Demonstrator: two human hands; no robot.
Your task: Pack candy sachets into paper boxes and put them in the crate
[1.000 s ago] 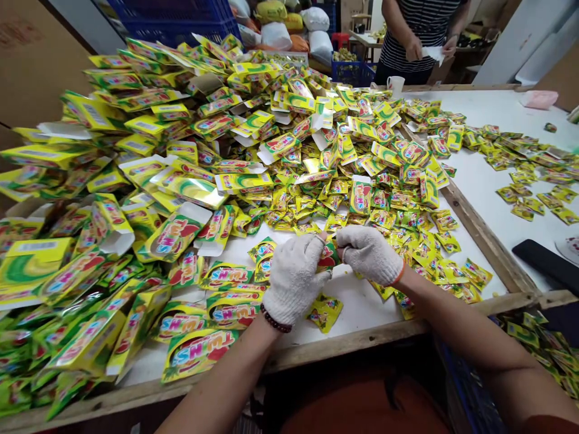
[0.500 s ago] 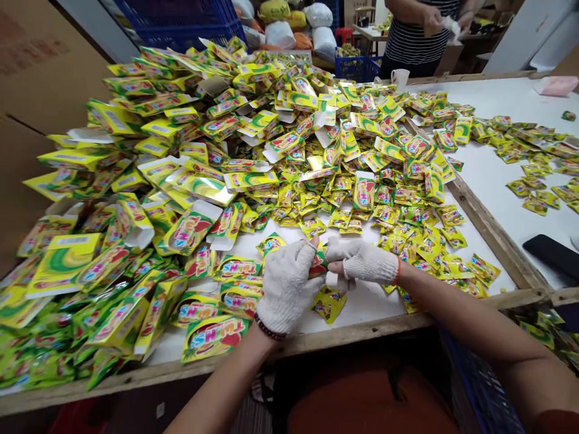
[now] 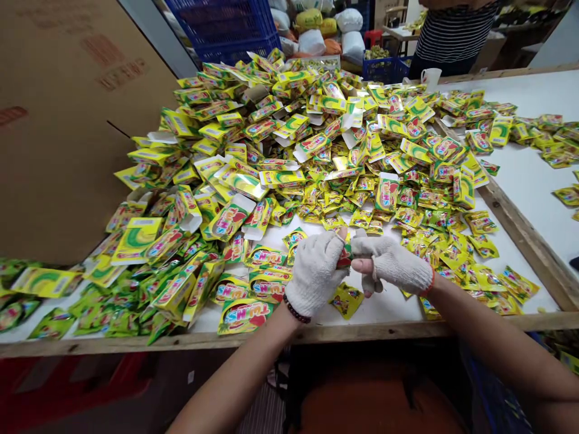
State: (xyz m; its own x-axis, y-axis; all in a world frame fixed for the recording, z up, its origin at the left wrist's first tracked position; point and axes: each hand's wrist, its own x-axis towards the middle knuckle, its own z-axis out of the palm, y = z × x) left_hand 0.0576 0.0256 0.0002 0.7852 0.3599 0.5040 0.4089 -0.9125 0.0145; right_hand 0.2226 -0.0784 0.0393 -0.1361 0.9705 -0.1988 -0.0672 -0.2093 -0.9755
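Note:
My left hand (image 3: 316, 274), in a white knitted glove with bare thumb tip, is closed around a small candy box (image 3: 345, 254). Most of the box is hidden by the glove; a red and green printed side shows. Just right of it is my right hand (image 3: 391, 265), also gloved, its fingers loosely bent and thumb apart, with nothing visible in them. Below the hands a yellow candy sachet (image 3: 347, 300) lies on the white tabletop. Flat printed candy boxes (image 3: 246, 314) lie to the left of my left hand.
A big heap of yellow candy boxes (image 3: 226, 223) rises at left and back. Loose sachets (image 3: 452, 247) spread on the right by a wooden divider (image 3: 529, 241). A cardboard carton (image 3: 76, 132) stands at left, blue crates (image 3: 230, 27) behind. Across the table stands a person in a striped top (image 3: 452, 36).
The view has swung left, so the heap and table sit further right in the picture. My right hand's fingers have drawn slightly away from the box; my left hand still holds it.

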